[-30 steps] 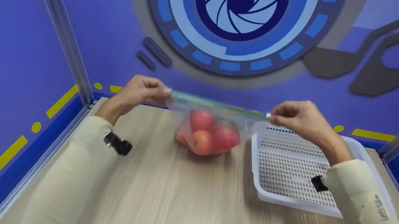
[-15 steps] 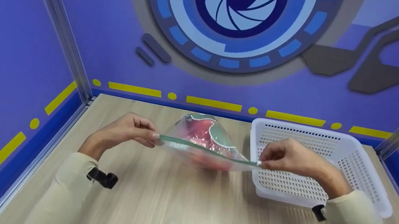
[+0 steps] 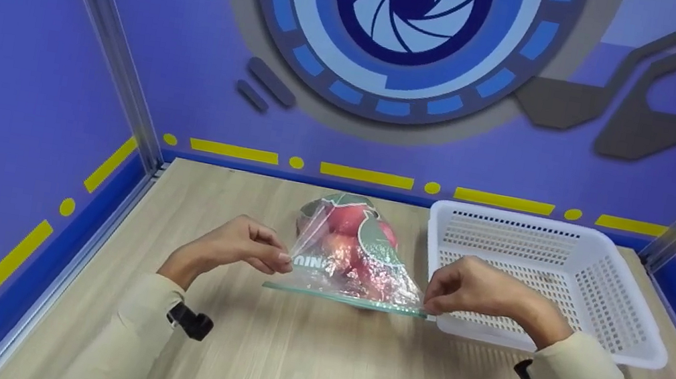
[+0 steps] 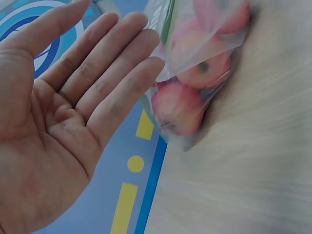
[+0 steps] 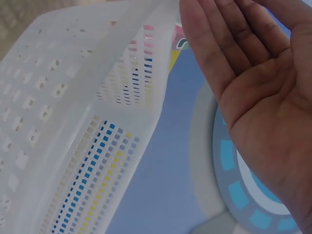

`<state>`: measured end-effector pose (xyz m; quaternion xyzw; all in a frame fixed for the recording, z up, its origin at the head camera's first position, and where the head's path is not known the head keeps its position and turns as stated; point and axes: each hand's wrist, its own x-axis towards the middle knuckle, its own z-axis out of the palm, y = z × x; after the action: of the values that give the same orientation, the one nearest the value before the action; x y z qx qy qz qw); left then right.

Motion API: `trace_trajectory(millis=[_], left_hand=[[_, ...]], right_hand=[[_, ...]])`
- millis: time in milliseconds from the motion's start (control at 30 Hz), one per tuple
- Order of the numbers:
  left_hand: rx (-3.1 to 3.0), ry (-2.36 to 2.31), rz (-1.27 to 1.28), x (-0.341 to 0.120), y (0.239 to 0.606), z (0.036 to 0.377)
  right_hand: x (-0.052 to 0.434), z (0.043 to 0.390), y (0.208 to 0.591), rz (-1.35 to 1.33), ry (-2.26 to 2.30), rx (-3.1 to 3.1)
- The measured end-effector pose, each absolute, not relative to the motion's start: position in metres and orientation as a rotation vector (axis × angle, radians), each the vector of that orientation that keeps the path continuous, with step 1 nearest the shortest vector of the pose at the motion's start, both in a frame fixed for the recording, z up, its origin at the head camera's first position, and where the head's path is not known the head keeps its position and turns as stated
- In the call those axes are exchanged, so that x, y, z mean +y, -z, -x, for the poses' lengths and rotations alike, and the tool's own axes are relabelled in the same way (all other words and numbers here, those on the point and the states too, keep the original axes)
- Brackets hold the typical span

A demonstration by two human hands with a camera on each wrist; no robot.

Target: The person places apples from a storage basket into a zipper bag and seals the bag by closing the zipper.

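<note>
A clear zip-lock bag (image 3: 324, 279) with green print and a green seal strip lies on the table, its mouth toward me. Several red apples (image 3: 346, 221) show through the film; the left wrist view shows apples (image 4: 178, 107) low in the bag. My left hand (image 3: 237, 246) is at the bag's left side, fingertips right at the film above the strip's left end. In the left wrist view, the fingers of this hand (image 4: 73, 92) are extended, thumb apart. My right hand (image 3: 475, 289) pinches the strip's right end; its fingertips are cut off in the right wrist view.
A white perforated plastic basket (image 3: 626, 316) stands to the right of the bag, partly behind my right hand and wrist. Blue panels with yellow marks (image 3: 367, 175) close off the back and sides of the wooden table (image 3: 309, 368).
Both hands have come down and toward me with the bag's mouth. The bag has tipped from upright to lying forward. My left fingers have come off the strip's left end.
</note>
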<state>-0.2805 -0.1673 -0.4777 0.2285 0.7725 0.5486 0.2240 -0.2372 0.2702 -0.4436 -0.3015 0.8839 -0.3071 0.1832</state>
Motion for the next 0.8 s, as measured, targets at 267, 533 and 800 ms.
trace_trajectory(millis=[267,533,800], left_hand=[[2.218,-1.578,-0.644,-0.137,0.472,0.29],[2.503,-1.663,-0.788,-0.09,0.457,0.31],[2.932,-1.322,-0.843,-0.064,0.462,0.325]], right_hand=[[0.264,0.245,0.441,0.813,0.881,2.58],[0.255,0.271,0.441,0.807,0.99,2.877],[0.243,0.292,0.446,0.486,1.089,3.079]])
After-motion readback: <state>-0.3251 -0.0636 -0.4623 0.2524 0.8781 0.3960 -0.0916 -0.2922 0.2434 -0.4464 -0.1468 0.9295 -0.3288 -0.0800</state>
